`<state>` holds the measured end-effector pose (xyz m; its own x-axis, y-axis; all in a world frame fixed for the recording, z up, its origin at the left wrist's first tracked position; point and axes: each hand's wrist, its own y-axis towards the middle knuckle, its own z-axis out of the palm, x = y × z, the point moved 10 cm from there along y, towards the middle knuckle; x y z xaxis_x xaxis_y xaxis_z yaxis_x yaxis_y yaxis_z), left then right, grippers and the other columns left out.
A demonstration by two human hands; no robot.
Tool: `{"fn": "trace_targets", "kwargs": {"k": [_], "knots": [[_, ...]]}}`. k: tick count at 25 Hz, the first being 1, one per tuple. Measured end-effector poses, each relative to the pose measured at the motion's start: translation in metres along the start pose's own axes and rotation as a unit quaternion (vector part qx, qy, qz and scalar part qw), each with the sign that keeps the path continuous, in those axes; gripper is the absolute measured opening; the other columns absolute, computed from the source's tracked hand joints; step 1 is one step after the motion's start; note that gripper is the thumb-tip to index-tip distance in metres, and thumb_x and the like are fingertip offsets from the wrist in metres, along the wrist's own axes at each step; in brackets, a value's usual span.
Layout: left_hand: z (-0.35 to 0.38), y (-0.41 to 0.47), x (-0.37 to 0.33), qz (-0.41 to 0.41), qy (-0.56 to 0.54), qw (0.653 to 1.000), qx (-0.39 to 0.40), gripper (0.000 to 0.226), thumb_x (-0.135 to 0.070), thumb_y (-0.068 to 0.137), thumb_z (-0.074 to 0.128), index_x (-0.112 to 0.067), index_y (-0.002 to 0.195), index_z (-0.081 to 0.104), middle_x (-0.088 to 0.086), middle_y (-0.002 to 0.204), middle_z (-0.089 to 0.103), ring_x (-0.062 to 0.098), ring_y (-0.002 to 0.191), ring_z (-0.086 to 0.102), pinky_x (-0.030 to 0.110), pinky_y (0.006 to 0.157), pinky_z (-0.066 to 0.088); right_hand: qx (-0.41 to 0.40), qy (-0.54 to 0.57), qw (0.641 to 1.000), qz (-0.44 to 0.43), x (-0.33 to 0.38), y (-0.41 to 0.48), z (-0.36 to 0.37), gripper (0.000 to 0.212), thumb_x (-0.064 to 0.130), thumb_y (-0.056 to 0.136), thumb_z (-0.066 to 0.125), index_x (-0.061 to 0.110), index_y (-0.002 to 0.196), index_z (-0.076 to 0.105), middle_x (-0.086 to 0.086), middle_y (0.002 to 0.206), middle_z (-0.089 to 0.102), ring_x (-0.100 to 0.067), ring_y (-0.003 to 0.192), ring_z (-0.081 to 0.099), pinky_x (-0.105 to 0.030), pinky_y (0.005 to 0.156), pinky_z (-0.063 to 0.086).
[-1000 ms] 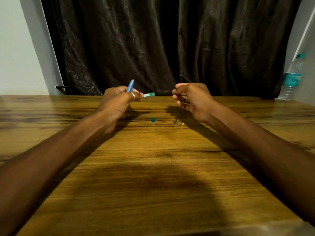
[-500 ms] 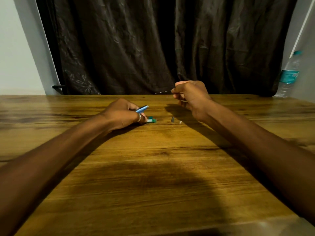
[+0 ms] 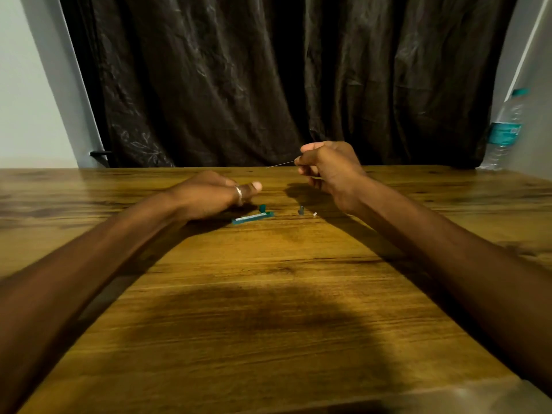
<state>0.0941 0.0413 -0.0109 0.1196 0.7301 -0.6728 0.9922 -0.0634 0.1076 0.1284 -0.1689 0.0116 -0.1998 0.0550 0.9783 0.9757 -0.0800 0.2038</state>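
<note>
Since half a second ago the left hand (image 3: 215,192) has released the teal tube (image 3: 252,218), which now lies on the table (image 3: 268,294) just right of its relaxed, empty fingers. Farther right, the raised right hand (image 3: 328,168) pinches a thin rod (image 3: 280,164).

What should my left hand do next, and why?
Probably reach for the small teal cap: it lies loose beside the teal case on the table, the left hand is right next to both, and the right hand is busy pinching the thin rod.
</note>
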Motion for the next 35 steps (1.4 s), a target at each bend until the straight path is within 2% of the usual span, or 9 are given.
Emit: {"fn": "trace_targets", "kwargs": {"k": [4, 7, 9, 11, 12, 15, 24, 31, 35], "knots": [[-0.006, 0.0, -0.011, 0.045, -0.074, 0.996, -0.019, 0.033, -0.042, 0.104, 0.041, -0.031, 0.124, 0.066, -0.005, 0.099, 0.071, 0.006, 0.103, 0.059, 0.023, 0.086, 0.04, 0.0, 0.002, 1.0, -0.008, 0.003, -0.002, 0.0, 0.023, 0.0, 0.088, 0.064, 0.013, 0.107, 0.066, -0.013, 0.102, 0.072, -0.013, 0.078, 0.065, -0.024, 0.062, 0.048], [-0.005, -0.002, -0.016, 0.073, -0.094, 0.993, -0.012, 0.03, -0.035, 0.105, 0.042, -0.033, 0.129, 0.06, 0.002, 0.099, 0.074, 0.01, 0.109, 0.063, 0.03, 0.103, 0.043, 0.005, 0.003, 1.0, -0.013, 0.005, -0.003, 0.002, 0.03, 0.0, 0.088, 0.063, 0.008, 0.117, 0.065, -0.016, 0.104, 0.073, -0.014, 0.079, 0.065, -0.024, 0.061, 0.047], [-0.002, -0.005, -0.02, 0.079, -0.097, 0.992, 0.002, 0.028, -0.03, 0.105, 0.044, -0.033, 0.129, 0.059, 0.002, 0.097, 0.072, -0.006, 0.095, 0.066, 0.018, 0.085, 0.051, 0.014, -0.005, 1.0, -0.022, 0.007, -0.004, 0.005, 0.029, 0.0, 0.089, 0.063, 0.009, 0.116, 0.065, -0.013, 0.1, 0.073, -0.014, 0.078, 0.065, -0.025, 0.061, 0.047], [-0.001, -0.007, -0.023, 0.082, -0.104, 0.991, 0.002, 0.028, -0.022, 0.105, 0.047, -0.026, 0.13, 0.059, 0.001, 0.097, 0.068, -0.019, 0.061, 0.06, 0.005, 0.052, 0.044, 0.026, -0.014, 0.999, -0.033, 0.008, -0.003, 0.009, 0.028, 0.0, 0.088, 0.065, 0.01, 0.115, 0.065, -0.01, 0.097, 0.073, -0.014, 0.079, 0.066, -0.025, 0.061, 0.048], [-0.001, -0.007, -0.023, 0.081, -0.109, 0.991, -0.004, 0.029, -0.018, 0.104, 0.048, -0.021, 0.131, 0.06, 0.002, 0.101, 0.067, -0.02, 0.054, 0.058, 0.003, 0.045, 0.04, 0.032, -0.017, 0.999, -0.039, 0.009, -0.003, 0.01, 0.028, -0.001, 0.088, 0.065, 0.01, 0.115, 0.065, -0.009, 0.096, 0.073, -0.014, 0.079, 0.066, -0.025, 0.06, 0.048], [-0.003, -0.006, -0.021, 0.086, -0.128, 0.988, -0.014, 0.033, -0.013, 0.102, 0.053, -0.014, 0.133, 0.061, 0.009, 0.114, 0.07, -0.018, 0.054, 0.059, 0.004, 0.047, 0.041, 0.047, -0.027, 0.997, -0.055, 0.01, -0.002, 0.014, 0.028, 0.001, 0.087, 0.068, 0.01, 0.114, 0.066, -0.008, 0.093, 0.073, -0.013, 0.077, 0.067, -0.023, 0.058, 0.049], [-0.001, -0.004, -0.019, 0.078, -0.145, 0.986, -0.008, 0.03, -0.015, 0.101, 0.056, -0.02, 0.129, 0.064, 0.007, 0.115, 0.073, -0.019, 0.063, 0.062, 0.004, 0.05, 0.043, 0.033, -0.044, 0.996, -0.073, 0.012, 0.001, 0.013, 0.029, 0.003, 0.087, 0.069, 0.009, 0.115, 0.067, -0.007, 0.092, 0.072, -0.008, 0.071, 0.065, -0.018, 0.053, 0.048], [0.0, -0.006, -0.021, 0.071, -0.161, 0.984, -0.011, 0.029, -0.014, 0.102, 0.054, -0.018, 0.129, 0.064, 0.005, 0.109, 0.071, -0.018, 0.055, 0.06, 0.004, 0.047, 0.041, 0.051, -0.056, 0.995, -0.071, 0.01, -0.001, 0.018, 0.028, 0.005, 0.088, 0.069, 0.012, 0.114, 0.066, -0.006, 0.096, 0.075, -0.011, 0.079, 0.068, -0.024, 0.063, 0.051], [0.002, -0.007, -0.021, 0.07, -0.168, 0.983, -0.009, 0.029, -0.013, 0.102, 0.054, -0.017, 0.129, 0.064, 0.002, 0.102, 0.07, -0.016, 0.05, 0.058, 0.004, 0.041, 0.037, 0.052, -0.064, 0.994, -0.072, 0.01, -0.002, 0.022, 0.027, 0.004, 0.088, 0.069, 0.011, 0.114, 0.067, -0.007, 0.095, 0.074, -0.012, 0.078, 0.068, -0.022, 0.058, 0.051]]}}
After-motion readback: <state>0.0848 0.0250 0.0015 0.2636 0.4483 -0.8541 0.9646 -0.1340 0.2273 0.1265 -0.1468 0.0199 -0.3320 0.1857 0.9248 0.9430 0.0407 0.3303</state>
